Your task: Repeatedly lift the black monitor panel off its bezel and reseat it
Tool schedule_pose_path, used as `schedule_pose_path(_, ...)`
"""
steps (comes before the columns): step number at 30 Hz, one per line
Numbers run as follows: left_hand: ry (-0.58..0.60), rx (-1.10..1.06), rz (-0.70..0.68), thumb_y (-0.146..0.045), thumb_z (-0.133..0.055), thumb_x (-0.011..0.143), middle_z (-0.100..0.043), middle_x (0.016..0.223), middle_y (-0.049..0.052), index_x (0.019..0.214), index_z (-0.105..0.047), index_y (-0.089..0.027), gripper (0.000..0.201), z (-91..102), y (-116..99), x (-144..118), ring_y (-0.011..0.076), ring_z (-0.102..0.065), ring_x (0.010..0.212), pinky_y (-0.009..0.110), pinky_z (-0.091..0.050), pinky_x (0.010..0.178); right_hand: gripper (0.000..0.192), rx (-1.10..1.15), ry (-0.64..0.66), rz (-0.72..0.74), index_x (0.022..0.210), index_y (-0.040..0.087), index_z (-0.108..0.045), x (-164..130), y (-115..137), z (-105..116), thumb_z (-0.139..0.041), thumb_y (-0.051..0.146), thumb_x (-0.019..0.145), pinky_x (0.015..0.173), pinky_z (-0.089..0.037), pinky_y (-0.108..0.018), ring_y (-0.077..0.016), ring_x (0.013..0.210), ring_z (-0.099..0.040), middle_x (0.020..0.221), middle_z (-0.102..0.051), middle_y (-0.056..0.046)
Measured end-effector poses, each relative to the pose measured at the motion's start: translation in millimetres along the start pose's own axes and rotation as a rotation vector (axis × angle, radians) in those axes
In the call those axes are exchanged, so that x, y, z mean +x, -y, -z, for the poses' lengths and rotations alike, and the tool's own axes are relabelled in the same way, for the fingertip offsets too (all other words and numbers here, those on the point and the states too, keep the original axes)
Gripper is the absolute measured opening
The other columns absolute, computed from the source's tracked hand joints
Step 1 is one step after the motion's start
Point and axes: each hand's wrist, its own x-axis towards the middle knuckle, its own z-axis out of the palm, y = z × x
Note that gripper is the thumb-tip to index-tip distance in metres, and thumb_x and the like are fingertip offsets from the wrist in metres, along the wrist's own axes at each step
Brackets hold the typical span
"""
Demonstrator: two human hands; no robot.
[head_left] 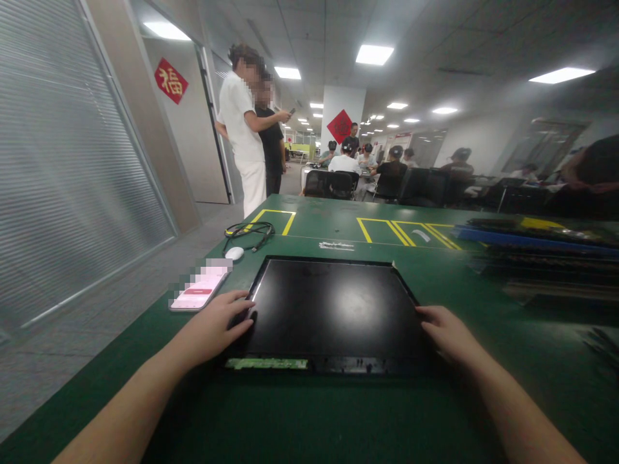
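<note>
One flat black rectangular panel [333,309] is lying on the green table mat [338,412], straight in front of the person, and two bare hands are resting at its near corners. The left hand [217,325] is sitting palm down at the panel's near left corner, fingers loosely spread and lying over the edge, gripping nothing. The right hand [447,332] is lying at the near right corner, its fingers gently curled and touching the panel's edge, also closed around nothing.

The panel is showing a dark, glossy face that is catching a soft patch of ceiling light near its middle. A thin dark frame is running round it, and along the near edge one narrow green circuit strip [265,364] is showing on the left side.

To the left of the panel, one pink-screened smartphone [198,293] is lying flat, just beside the left hand. Farther back, one small white computer mouse [235,253] and one coiled black cable [249,232] are sitting close together. On the right, a stack of dark flat trays [546,248] is lying well apart from the panel; their number cannot be told. Two people are standing in the aisle behind, and several others are sitting at desks beyond.
</note>
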Motion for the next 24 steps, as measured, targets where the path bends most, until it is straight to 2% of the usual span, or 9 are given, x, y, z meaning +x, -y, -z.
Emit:
schedule_pose_path(5,0.021,-0.013,0.025,-0.056,-0.056,0.085,-0.054,0.145,0.017,0.126,-0.069,-0.017,0.058,-1.9,1,0,0.0369,-0.052,0.131,0.05,-0.04,0.11,0.045,-0.032,0.037,0.005,0.116,0.014,-0.07,-1,4,3,-0.057,0.03,0.076,0.09,-0.052,-0.038,-0.027,0.099,-0.066,0.119,-0.067,-0.015)
schedule_pose_path(8,0.011,-0.02,0.034,-0.057,-0.055,0.086,-0.055,0.144,0.017,0.129,-0.067,-0.016,0.06,-4.1,2,1,0.0361,-0.053,0.13,0.049,-0.041,0.109,0.049,-0.054,0.051,0.058,0.116,0.014,-0.07,-4,6,6,-0.063,0.036,0.073,0.097,-0.049,-0.041,-0.03,0.107,-0.064,0.121,-0.064,-0.016)
schedule_pose_path(10,0.01,-0.004,0.043,-0.055,-0.053,0.087,-0.056,0.143,0.019,0.13,-0.065,-0.012,0.061,-4.7,3,1,0.0364,-0.053,0.13,0.049,-0.04,0.11,0.057,-0.053,0.072,0.114,0.123,0.017,-0.066,-7,6,8,-0.067,0.041,0.071,0.104,-0.044,-0.043,-0.031,0.116,-0.059,0.126,-0.061,-0.016)
schedule_pose_path(13,0.023,0.017,0.057,-0.05,-0.051,0.089,-0.057,0.142,0.021,0.13,-0.065,-0.011,0.059,-3.8,3,2,0.0361,-0.054,0.128,0.047,-0.041,0.109,0.081,-0.032,0.16,0.168,0.141,0.02,-0.051,-12,5,13,-0.071,0.047,0.068,0.112,-0.037,-0.043,-0.0307,0.128,-0.051,0.138,-0.052,-0.015)
schedule_pose_path(17,0.021,-0.024,0.041,-0.043,-0.051,0.089,-0.063,0.137,0.016,0.126,-0.067,-0.018,0.048,-1.1,-1,1,0.0344,-0.059,0.124,0.047,-0.044,0.107,0.097,-0.038,0.278,0.214,0.151,0.021,-0.037,-17,4,21,-0.076,0.045,0.065,0.116,-0.03,-0.044,-0.0315,0.137,-0.041,0.147,-0.043,-0.015)
schedule_pose_path(24,0.029,-0.034,0.044,-0.026,-0.049,0.086,-0.065,0.135,0.013,0.125,-0.067,-0.019,0.044,2.0,-7,1,0.0329,-0.06,0.124,0.047,-0.043,0.109,0.103,-0.073,0.36,0.194,0.153,0.025,-0.034,-21,9,29,-0.078,0.039,0.062,0.116,-0.029,-0.044,-0.0325,0.138,-0.037,0.15,-0.036,-0.015)
